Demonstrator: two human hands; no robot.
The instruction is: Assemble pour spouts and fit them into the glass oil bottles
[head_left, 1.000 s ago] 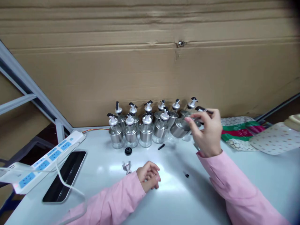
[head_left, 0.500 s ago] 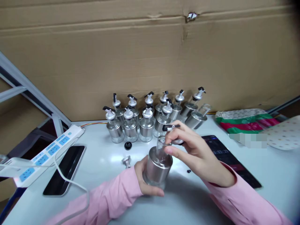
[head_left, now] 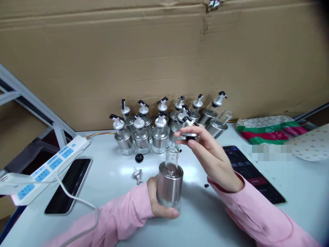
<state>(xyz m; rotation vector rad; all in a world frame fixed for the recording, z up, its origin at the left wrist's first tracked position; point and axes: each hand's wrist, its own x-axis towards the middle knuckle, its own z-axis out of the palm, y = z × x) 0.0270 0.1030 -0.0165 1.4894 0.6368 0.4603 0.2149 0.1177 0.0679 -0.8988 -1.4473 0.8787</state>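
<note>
My left hand (head_left: 159,202) is wrapped round the lower part of a glass bottle with a metal band (head_left: 170,183), which stands upright with its neck uncovered. Above and to the right of that neck, my right hand (head_left: 210,151) pinches a silver pourer top with a black stopper (head_left: 190,134) between thumb and fingers. The pourer is apart from the bottle. A loose silver spout piece (head_left: 138,175) and a black ring (head_left: 139,158) lie on the table left of the bottle.
Several capped bottles (head_left: 159,139) stand in rows at the back, beside one tilted bottle without a top (head_left: 216,128). A power strip (head_left: 48,173) and phone (head_left: 69,187) lie left; another phone (head_left: 254,175), small black bits (head_left: 206,185) and a patterned bag (head_left: 269,128) are right.
My right hand has lifted up from the bottle's neck with the pourer, whose black stopper now shows. The bottle in my left hand stands more upright.
</note>
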